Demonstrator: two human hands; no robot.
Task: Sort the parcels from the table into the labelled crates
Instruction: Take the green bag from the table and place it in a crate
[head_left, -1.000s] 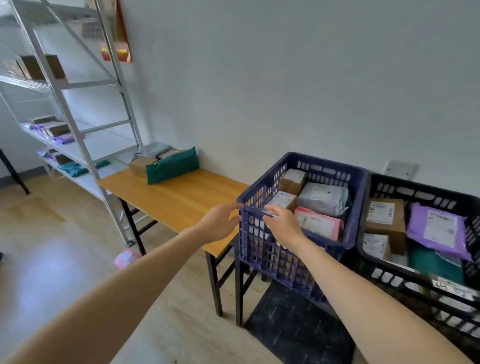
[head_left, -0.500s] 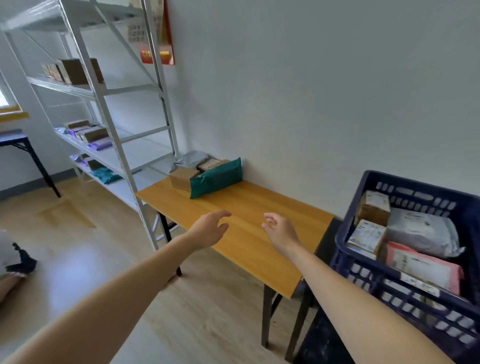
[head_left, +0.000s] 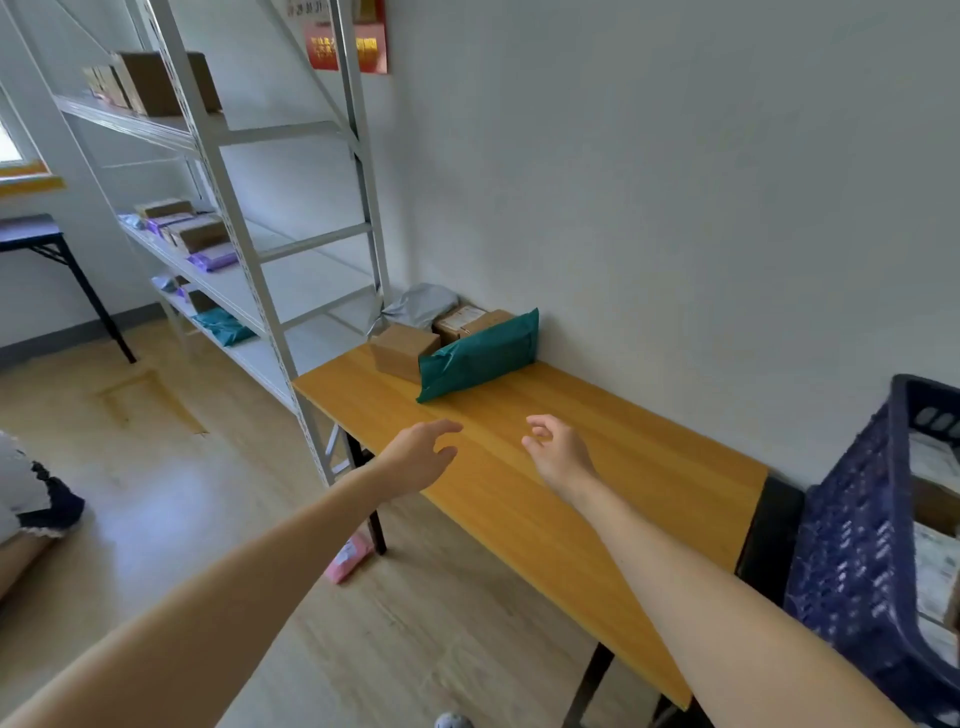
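Observation:
At the far end of the wooden table (head_left: 613, 499) lie a green mailer bag (head_left: 480, 353), a small brown box (head_left: 404, 351), a second brown box (head_left: 467, 319) behind it and a grey bag (head_left: 423, 306) by the wall. My left hand (head_left: 423, 457) and my right hand (head_left: 558, 452) both reach out over the table's middle, short of the parcels, fingers loosely spread and holding nothing. The blue crate (head_left: 857, 561) with parcels inside stands at the right edge.
A grey metal shelf rack (head_left: 270, 249) with boxes and bags stands left of the table. A pink bag (head_left: 349, 561) lies on the floor under the table. A dark table (head_left: 41, 239) is at far left; a person's leg (head_left: 21, 551) shows at the left edge.
My hands left the blue crate and swung left over the table toward the parcels. The view turned left, so the crate slid to the right edge.

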